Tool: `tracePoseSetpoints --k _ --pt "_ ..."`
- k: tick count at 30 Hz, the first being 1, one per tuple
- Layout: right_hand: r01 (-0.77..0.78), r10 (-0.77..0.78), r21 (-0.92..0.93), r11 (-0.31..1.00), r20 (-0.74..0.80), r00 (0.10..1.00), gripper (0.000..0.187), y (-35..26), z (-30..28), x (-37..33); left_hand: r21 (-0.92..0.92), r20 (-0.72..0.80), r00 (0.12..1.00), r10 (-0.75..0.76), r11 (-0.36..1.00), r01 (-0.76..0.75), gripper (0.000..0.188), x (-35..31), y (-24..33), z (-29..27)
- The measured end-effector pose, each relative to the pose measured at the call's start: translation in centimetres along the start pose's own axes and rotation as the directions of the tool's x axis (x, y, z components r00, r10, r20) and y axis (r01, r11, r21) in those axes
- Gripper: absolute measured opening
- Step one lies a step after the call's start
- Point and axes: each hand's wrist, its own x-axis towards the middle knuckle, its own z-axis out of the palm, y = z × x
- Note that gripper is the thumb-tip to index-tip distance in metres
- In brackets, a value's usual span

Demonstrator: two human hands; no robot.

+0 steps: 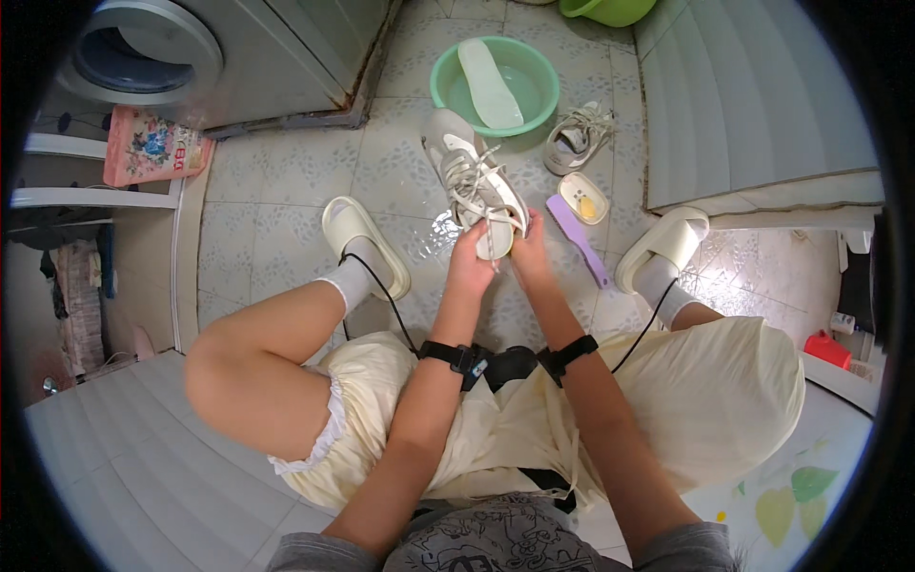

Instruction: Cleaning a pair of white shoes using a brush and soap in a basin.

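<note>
Both of my hands hold a pale grey and white sneaker in front of me, toe pointing away, its laces hanging loose over the top. My left hand is closed on the near left side, by the heel end. My right hand grips the near right side. A flat whitish piece shows between the hands at the shoe's opening; whether it is the tongue or an insole I cannot tell. Right of the hands lie a purple brush and a small cream soap dish with a yellowish piece of soap.
Beyond the shoe stands a green basin with a white insole leaning in it. The other sneaker sits beside the basin. A washing machine and a pink bag are at far left. The tiled floor looks wet.
</note>
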Motion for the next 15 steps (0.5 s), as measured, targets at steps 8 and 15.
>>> tracePoseSetpoints --k 8,15 --pt "-0.059 0.065 0.094 0.994 -0.067 0.996 0.050 -0.1 0.8 -1.0 0.158 0.000 1.000 0.018 0.987 -0.018 0.029 0.0 0.6 0.2" --pt "0.016 -0.073 -0.201 0.979 -0.278 0.958 0.034 -0.1 -0.6 -0.8 0.224 0.046 0.993 -0.106 0.970 0.093 0.023 -0.1 0.0 0.3"
